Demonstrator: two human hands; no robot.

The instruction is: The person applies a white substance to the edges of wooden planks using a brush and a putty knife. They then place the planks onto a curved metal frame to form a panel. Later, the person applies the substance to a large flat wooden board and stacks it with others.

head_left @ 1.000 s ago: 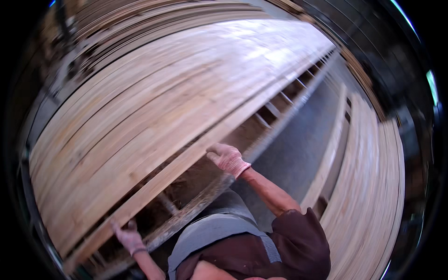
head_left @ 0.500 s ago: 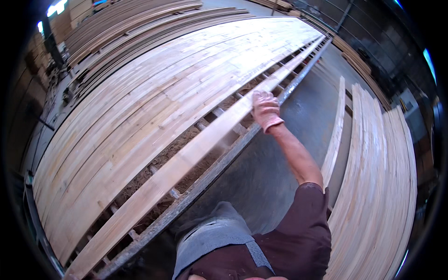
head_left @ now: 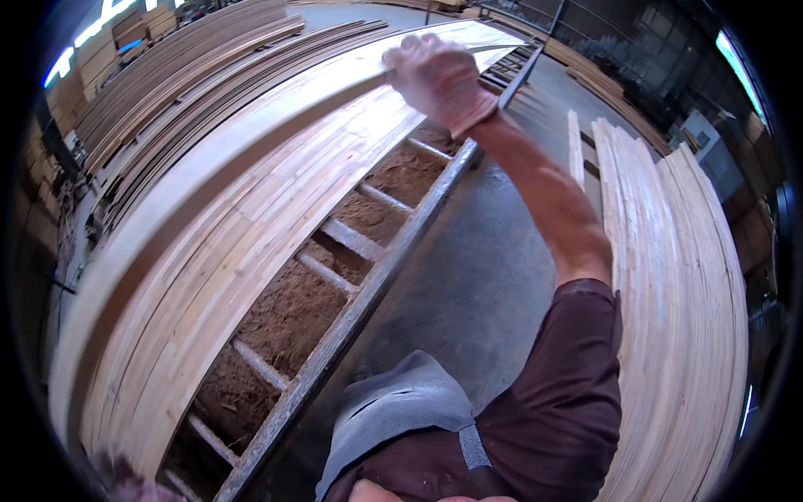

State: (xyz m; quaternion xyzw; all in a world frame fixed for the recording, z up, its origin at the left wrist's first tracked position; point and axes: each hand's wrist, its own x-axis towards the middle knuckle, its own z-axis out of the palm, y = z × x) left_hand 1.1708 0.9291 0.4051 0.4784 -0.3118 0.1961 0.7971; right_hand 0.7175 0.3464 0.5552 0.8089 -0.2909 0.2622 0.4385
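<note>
My right hand (head_left: 439,79), in a pale, stained glove, is closed around the edge of a long wooden board (head_left: 188,184). The board is raised above a layer of boards (head_left: 259,213) lying side by side on a long metal frame (head_left: 393,251). It runs from my right hand toward the lower left. Down there my left hand (head_left: 134,484) shows only partly, beside the board's near end. Motion blurs it and the picture's rim cuts it off, so its fingers cannot be made out.
Crossbars (head_left: 259,366) span the frame's open strip, with brown sawdust (head_left: 288,314) beneath. A stack of pale boards (head_left: 669,293) stands on the right. More stacked timber (head_left: 209,71) lies at the back left. Grey concrete floor (head_left: 468,259) separates the frame from the right stack.
The board has gone from lying along the frame's near side to being held up over the other boards, farther left. My right hand rose with it. My left hand has come into view.
</note>
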